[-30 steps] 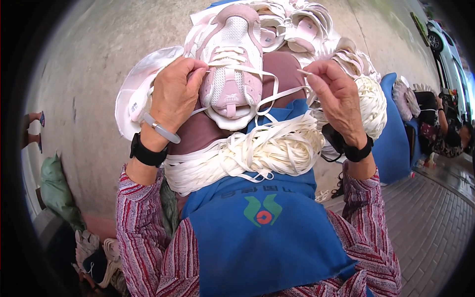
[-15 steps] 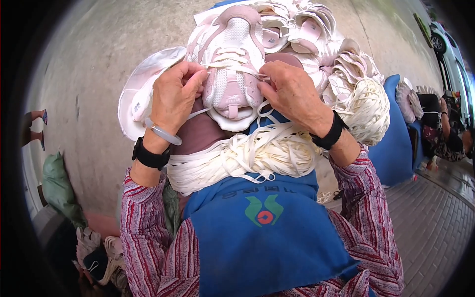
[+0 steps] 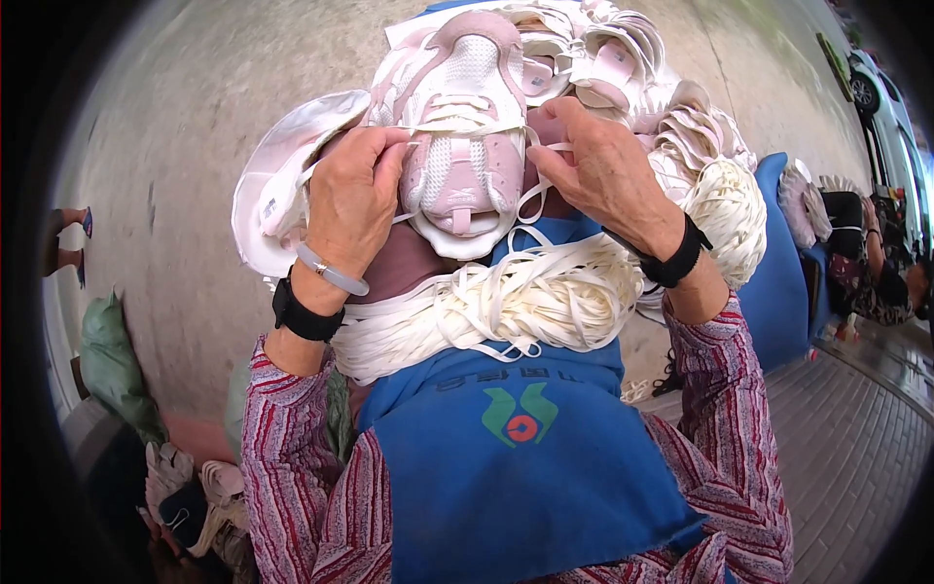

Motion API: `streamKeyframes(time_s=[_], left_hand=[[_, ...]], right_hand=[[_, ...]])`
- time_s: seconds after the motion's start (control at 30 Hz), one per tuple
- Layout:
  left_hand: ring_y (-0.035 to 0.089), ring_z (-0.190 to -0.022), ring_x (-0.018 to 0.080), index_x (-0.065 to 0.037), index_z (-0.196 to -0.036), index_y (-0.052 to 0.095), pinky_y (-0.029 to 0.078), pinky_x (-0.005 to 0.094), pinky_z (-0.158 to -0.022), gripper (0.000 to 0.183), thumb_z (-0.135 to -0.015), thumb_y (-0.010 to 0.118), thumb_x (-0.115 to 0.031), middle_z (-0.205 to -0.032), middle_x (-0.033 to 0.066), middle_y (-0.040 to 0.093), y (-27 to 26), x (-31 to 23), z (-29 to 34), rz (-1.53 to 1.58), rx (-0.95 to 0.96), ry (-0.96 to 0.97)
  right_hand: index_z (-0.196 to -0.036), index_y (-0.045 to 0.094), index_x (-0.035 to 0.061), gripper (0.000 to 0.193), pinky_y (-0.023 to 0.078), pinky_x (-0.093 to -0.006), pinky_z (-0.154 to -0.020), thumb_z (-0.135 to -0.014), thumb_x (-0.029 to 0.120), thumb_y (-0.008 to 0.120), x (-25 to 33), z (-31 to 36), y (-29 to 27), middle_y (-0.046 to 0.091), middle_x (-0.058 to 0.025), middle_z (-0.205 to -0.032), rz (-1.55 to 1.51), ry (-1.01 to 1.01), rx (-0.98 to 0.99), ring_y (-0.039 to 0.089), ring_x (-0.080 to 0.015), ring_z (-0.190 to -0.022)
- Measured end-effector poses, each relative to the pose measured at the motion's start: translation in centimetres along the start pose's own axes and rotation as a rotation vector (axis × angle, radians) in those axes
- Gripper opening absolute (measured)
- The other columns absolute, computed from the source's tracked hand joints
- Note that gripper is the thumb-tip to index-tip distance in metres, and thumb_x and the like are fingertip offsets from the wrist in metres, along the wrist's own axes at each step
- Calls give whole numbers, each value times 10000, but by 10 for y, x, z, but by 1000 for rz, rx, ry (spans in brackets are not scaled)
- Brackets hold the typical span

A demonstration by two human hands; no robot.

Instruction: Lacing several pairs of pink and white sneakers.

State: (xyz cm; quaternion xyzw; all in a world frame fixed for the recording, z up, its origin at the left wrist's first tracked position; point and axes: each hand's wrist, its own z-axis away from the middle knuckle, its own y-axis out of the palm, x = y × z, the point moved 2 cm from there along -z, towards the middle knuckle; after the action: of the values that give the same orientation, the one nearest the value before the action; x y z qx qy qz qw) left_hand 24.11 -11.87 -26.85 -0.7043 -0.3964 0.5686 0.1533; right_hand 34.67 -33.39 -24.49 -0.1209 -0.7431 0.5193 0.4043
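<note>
Currently, I am listing one pink-and-white shoe upper point(image 3: 463, 165), lying on the person's lap between the two hands. Long axis: running away from the torso, the far end leaning slightly right. Direction: rounded toe pointing away from the body, looped tongue pointing toward it.

One white lace point(image 3: 469, 127): stretching crosswise over the upper, square to that axis.

Left hand point(image 3: 352, 190): sitting nearer, right at the upper's left edge; thumb and forefinger closing in a pinch on the lace, a short tip poking out.

Right hand point(image 3: 613, 165): resting just off the right edge, a little apart; thumb and forefinger pinching a lace strand, back of the hand facing up.

Surrounding stock: a hank of laces point(image 3: 506, 302) lying nearer the torso, a ball of laces point(image 3: 730, 219) and stacked uppers point(image 3: 696, 136) sitting rightward.
</note>
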Motion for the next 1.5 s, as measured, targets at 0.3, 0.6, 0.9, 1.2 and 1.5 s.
streamKeyframes(time_s=[0.3,0.6,0.9,1.2,1.5], left_hand=[[632,-810,299,-2,-1004,634,492,354,-718,175,-860,621,-101,-889,141,648,1,-8,4,-82,43,79],[631,-842,325,9,-1091,584,498,367,-758,286,-812,595,-53,-951,179,634,10,-3,7,-236,62,139],[628,-753,306,-25,-1042,586,501,339,-676,251,-804,539,43,-876,151,638,10,-9,5,-126,49,163],[604,-752,292,-51,-940,594,495,394,-677,176,-774,612,6,-884,104,586,13,-18,-7,-339,151,174],[559,-803,258,-71,-840,621,436,356,-694,176,-700,680,17,-835,58,586,0,-31,-7,-348,-41,483]], right_hand=[[-838,624,-1,149,480,-420,-602,-826,133,561,-24,-12,0,636,-161,-729,205,-163,-109,622,-339,-670],[-987,553,25,240,493,-411,-605,-826,178,645,31,14,20,623,-158,-841,-249,-179,80,632,-332,-724],[-960,534,3,308,474,-393,-605,-805,223,683,14,11,20,608,-162,-749,-236,-25,237,610,-325,-673],[-914,604,-16,123,467,-346,-669,-882,95,559,1,4,-7,610,-143,-784,-214,-184,168,599,-283,-735],[-960,646,11,189,485,-353,-603,-862,138,546,-1,-12,-34,639,-158,-747,-256,-130,81,628,-273,-650]])
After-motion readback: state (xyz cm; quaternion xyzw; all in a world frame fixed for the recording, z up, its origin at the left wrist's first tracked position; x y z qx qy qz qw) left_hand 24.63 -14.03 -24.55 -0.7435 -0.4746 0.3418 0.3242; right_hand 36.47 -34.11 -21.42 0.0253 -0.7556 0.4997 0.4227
